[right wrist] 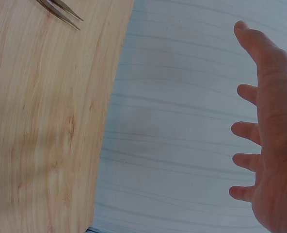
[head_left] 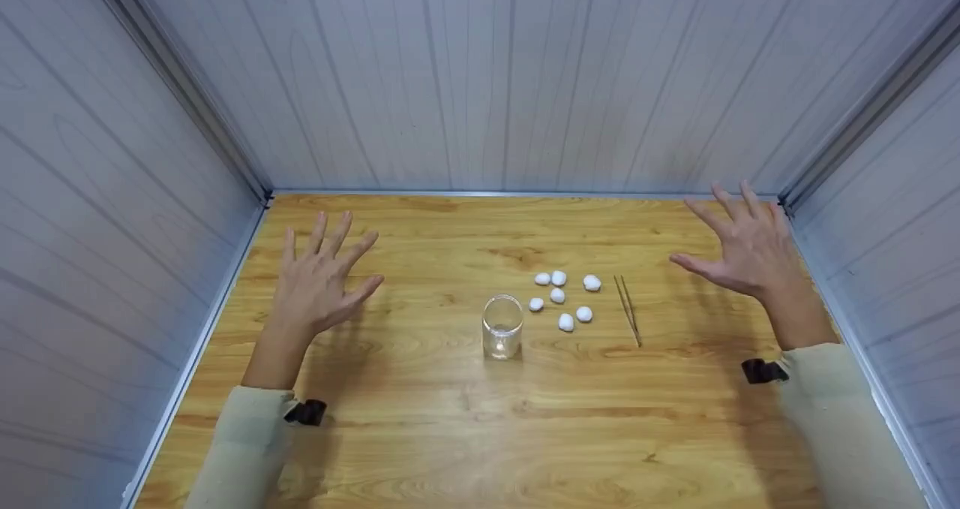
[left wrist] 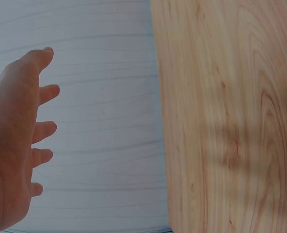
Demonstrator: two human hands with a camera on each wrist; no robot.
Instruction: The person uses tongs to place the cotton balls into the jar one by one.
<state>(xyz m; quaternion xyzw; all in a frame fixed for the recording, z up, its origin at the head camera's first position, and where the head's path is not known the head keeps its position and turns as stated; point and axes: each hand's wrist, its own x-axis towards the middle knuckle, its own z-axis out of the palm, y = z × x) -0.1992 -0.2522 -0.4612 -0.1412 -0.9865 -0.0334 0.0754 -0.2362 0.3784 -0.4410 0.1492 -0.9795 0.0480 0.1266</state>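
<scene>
My left hand (head_left: 319, 284) hovers over the left part of the table, fingers spread and holding nothing. On the other side my right hand (head_left: 750, 250) is raised with its fingers splayed, also holding nothing. Closest to the right hand lies a pair of metal tweezers (head_left: 628, 311); their tips show at the top of the right wrist view (right wrist: 66, 14). Several white cotton balls (head_left: 557, 295) are scattered left of the tweezers. A clear glass cup (head_left: 502, 329) stands upright between the hands, left of the cotton balls.
The wooden tabletop (head_left: 450, 434) is bounded by a pale panelled back wall (head_left: 480, 81) and side walls on the left (head_left: 97, 231) and right (head_left: 892, 194). Both sleeves carry a small black device (head_left: 306, 412) near the wrist.
</scene>
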